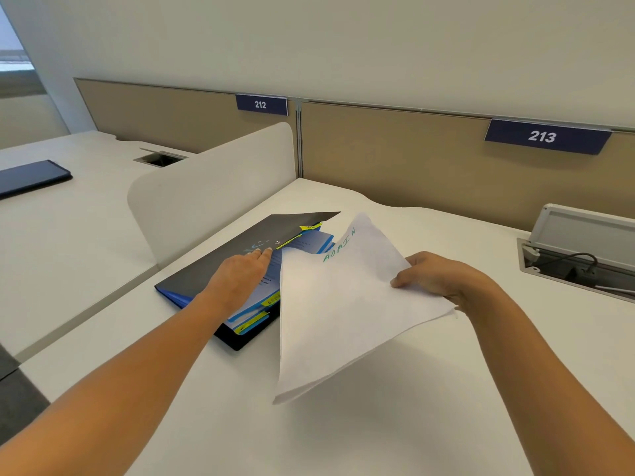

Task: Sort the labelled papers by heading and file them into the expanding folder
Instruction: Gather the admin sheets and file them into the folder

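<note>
Folder [237, 243] lies flat on the worktop [378, 434], left of centre, black cover uppermost. Blue dividers [321, 242] fan out from its right side, with yellow tabs [311, 227] on their edges.

Left hand [240, 276] rests palm down on the folder. Fingers [264, 253] are straight and close together, tips at the cover's right edge where the pockets open. They touch the cover and a printed sheet beside it and pinch nothing.

Right hand [439, 280] holds the papers [343, 310], a thin white stack, by the right edge. Thumb [400, 282] is on top; the other fingers are under the stack, hidden. The stack is off the worktop and tilted. Its far corner is up over the folder's open pockets, and its near corner hangs low toward the person. Its left edge passes just beside the left fingertips and hides part of the folder. Green handwriting "ADMIN" [340, 243] runs along the top sheet near the far corner.

Surroundings:
- White screen [206, 187] to the left of the folder.
- Tan panel [395, 159] behind, with signs 212 [261, 104] and 213 [543, 136].
- Open cable box [580, 255] at right, with a dark cable inside.
- Dark flat device [31, 178] on the next desk, far left.
</note>
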`<state>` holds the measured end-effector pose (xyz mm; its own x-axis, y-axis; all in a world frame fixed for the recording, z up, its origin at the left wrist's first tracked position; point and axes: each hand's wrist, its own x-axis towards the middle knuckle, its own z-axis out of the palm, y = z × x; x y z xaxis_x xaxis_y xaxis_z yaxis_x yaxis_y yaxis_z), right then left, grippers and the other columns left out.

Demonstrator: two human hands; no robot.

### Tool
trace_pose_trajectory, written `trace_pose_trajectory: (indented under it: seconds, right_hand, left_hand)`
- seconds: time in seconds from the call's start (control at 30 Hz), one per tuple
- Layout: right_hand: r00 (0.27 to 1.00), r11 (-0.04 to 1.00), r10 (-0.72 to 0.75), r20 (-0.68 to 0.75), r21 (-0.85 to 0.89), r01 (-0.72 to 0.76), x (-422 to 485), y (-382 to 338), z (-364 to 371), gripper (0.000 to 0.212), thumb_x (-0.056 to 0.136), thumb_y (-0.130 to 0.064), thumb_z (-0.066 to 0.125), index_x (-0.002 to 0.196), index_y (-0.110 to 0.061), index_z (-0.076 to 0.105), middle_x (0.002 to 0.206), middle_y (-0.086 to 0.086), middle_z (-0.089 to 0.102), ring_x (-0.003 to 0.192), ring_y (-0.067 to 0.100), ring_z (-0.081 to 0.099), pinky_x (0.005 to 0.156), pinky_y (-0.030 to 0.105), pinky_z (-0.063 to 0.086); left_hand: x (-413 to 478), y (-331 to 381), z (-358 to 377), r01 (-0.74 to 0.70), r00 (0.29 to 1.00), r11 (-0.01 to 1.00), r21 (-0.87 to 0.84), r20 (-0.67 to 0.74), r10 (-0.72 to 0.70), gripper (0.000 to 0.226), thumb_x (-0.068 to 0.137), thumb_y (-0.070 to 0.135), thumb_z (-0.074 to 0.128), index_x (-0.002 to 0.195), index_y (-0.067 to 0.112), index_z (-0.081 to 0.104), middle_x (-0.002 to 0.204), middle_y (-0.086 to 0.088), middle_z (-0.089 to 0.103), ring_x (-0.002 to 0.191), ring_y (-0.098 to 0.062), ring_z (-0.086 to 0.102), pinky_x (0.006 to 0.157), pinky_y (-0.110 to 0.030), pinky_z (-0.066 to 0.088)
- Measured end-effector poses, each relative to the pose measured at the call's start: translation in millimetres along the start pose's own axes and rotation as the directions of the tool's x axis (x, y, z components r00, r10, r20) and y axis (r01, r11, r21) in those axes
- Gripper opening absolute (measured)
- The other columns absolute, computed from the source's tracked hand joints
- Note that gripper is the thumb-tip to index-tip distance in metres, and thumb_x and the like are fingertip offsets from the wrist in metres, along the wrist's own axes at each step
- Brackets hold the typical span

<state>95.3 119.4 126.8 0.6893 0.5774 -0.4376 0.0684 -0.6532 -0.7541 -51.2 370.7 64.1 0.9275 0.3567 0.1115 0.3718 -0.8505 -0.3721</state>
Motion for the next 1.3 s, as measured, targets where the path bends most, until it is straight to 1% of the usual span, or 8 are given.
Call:
trace_pose_trajectory:
  seconds: [0.27,0.63,0.73,0.83,0.97,1.07,1.13,1.3]
  right_hand:
    - [1.0,0.966,0.014,-0.019,0.258,-0.009,3,-3,20,0.011,0.089,-0.002,0.054,0.1,-0.002,0.056,0.069,0.008,0.056,0.033,0.009,0.055,0.032,0.01,0.036]
    - [0.989,0.745,0.006,-0.15,0.66,0.096,42,18,99,0.033,0.096,-0.003,0.041,0.128,0.002,0.049,0.117,0.018,0.06,0.094,0.029,0.057,0.077,0.033,0.05]
    - [0.996,0.688,-0.082,0.032,0.725,0.033,42,13,117,0.034,0.101,-0.026,0.038,0.129,-0.01,0.049,0.116,0.009,0.063,0.099,0.024,0.06,0.077,0.032,0.052]
    - [0.988,0.862,-0.138,0.072,0.5,0.084,39,19,118,0.048,0.095,-0.053,0.034,0.12,-0.018,0.056,0.108,0.004,0.067,0.09,0.018,0.066,0.068,0.028,0.056]
    - [0.854,0.912,-0.346,-0.39,0.074,0.403,53,58,99,0.036,0.095,-0.021,0.046,0.13,-0.012,0.043,0.117,0.009,0.059,0.089,0.021,0.06,0.081,0.037,0.051]
    - [0.595,0.626,-0.76,-0.262,-0.543,0.56,71,84,91,0.067,0.071,0.006,0.06,0.133,-0.011,0.041,0.134,0.01,0.051,0.12,0.019,0.044,0.095,0.041,0.046]
    - [0.541,0.353,-0.84,-0.035,-0.794,0.496,81,87,94,0.086,0.054,-0.001,0.076,0.13,-0.018,0.042,0.134,0.005,0.055,0.127,0.02,0.043,0.093,0.052,0.046]
    - [0.439,0.1,-0.886,0.152,-0.86,0.5,89,51,109,0.052,0.069,-0.003,0.037,0.106,-0.016,0.071,0.108,0.002,0.072,0.096,0.018,0.07,0.079,0.036,0.055]
  left_hand:
    - [-1,2,2,-0.005,1.0,1.0,-0.024,-0.008,0.005,0.06,0.096,0.005,0.04,0.148,0.008,0.011,0.143,-0.004,0.042,0.114,-0.021,0.057,0.092,-0.027,0.047]
    - [-2,2,-1,0.012,1.0,0.996,-0.086,0.019,-0.01,0.06,0.093,-0.004,0.035,0.148,0.011,0.017,0.14,-0.006,0.047,0.117,-0.026,0.056,0.091,-0.031,0.045]
    - [-3,1,1,0.007,1.0,0.994,-0.111,0.018,-0.005,0.061,0.093,-0.005,0.034,0.148,0.01,0.015,0.142,-0.007,0.046,0.119,-0.027,0.054,0.094,-0.032,0.044]
    - [-4,0,2,0.011,1.0,0.989,-0.145,0.015,-0.009,0.06,0.093,-0.005,0.032,0.148,0.009,0.016,0.143,-0.008,0.045,0.12,-0.029,0.053,0.096,-0.033,0.043]
    - [-4,-1,3,0.014,1.0,0.986,-0.163,0.007,-0.013,0.059,0.093,-0.004,0.032,0.148,0.01,0.017,0.142,-0.008,0.045,0.12,-0.028,0.053,0.096,-0.032,0.043]
    - [-4,0,3,0.019,1.0,0.984,-0.179,-0.001,-0.019,0.058,0.093,-0.005,0.033,0.148,0.009,0.018,0.143,-0.008,0.045,0.121,-0.028,0.053,0.096,-0.032,0.042]
    - [-4,0,3,0.02,1.0,0.983,-0.184,-0.004,-0.021,0.058,0.093,-0.006,0.033,0.148,0.009,0.019,0.143,-0.009,0.044,0.12,-0.029,0.053,0.096,-0.033,0.043]
    - [-4,1,6,0.021,1.0,0.985,-0.172,0.01,-0.019,0.06,0.092,-0.005,0.034,0.148,0.009,0.016,0.146,-0.008,0.041,0.121,-0.028,0.053,0.098,-0.034,0.044]
